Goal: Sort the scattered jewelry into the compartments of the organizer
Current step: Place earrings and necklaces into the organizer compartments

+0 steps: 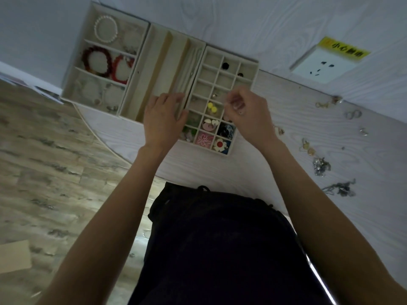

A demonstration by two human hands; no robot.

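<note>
Label (343,49) yellow, 1 o'clock, writing unreadable | organizer (248,69) cream, gridded, 12 o'clock on surface (275,139) | left hand (164,119) fingers straight on organizer edge | right hand (246,111) fingers curled, contents unclear | scattered jewelry (321,165) 3 o'clock

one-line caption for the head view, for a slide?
Right hand hovers curled over the grid tray while left hand rests on its edge; loose jewelry waits on the table.
</note>
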